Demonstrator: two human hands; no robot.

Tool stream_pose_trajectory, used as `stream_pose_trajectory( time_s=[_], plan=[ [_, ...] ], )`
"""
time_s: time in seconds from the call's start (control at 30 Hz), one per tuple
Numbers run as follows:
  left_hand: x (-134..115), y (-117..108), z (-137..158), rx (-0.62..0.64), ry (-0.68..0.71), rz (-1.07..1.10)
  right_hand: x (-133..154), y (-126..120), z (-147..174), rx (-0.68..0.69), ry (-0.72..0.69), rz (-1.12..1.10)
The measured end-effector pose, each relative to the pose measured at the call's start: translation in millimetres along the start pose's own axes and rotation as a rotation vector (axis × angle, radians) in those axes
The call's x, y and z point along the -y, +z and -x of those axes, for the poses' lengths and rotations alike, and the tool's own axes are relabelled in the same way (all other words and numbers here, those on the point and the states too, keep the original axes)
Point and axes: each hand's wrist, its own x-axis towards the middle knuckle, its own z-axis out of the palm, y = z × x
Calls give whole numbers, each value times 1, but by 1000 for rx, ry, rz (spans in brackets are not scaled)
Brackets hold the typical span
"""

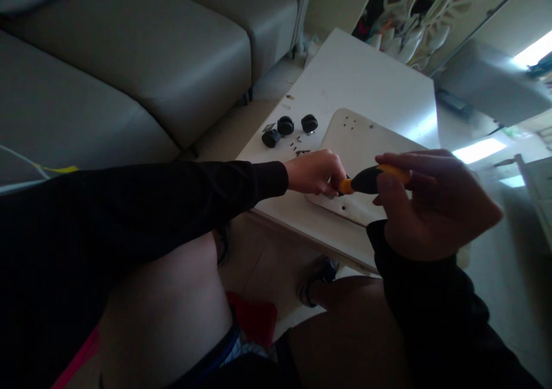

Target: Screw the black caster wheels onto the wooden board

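Observation:
My right hand (435, 199) is wrapped around the yellow and black handle of a screwdriver (365, 180), which points left and down. My left hand (317, 172) is closed at the front end of the screwdriver, low over the near left corner of a white board (360, 139). Whatever its fingers pinch is hidden; a small dark piece shows beneath them. The board has rounded corners and small holes, and it lies flat on a white table (345, 61). Several dark screws (303, 152) lie just beyond my left hand.
Three black casters, among them one near the board (309, 123) and one by the table's left edge (271, 138), sit left of the board. A grey sofa (142, 44) stands to the left. My legs are below the table's near edge, close to a red object (254, 318).

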Motion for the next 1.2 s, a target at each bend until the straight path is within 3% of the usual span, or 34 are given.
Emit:
stream_pose_trajectory(
  time_s=[0.2, 0.5, 0.73, 1.03, 1.2],
  plan=[
    [3, 1, 1, -5, 15, -6, -7, 3, -1, -84, -68, 40],
    [5, 3, 3, -21, 10, 1, -10, -5, 1, 21, -79, 110],
    [4, 5, 1, -39, 59, -24, 6, -19, -3, 190, -95, 226],
    [0, 1, -5, 37, 28, -35, 18, -26, 6, 264, 132, 243],
    [-6, 1, -8, 12, 53, -4, 21, -39, 19, 162, 100, 205]
  ],
)
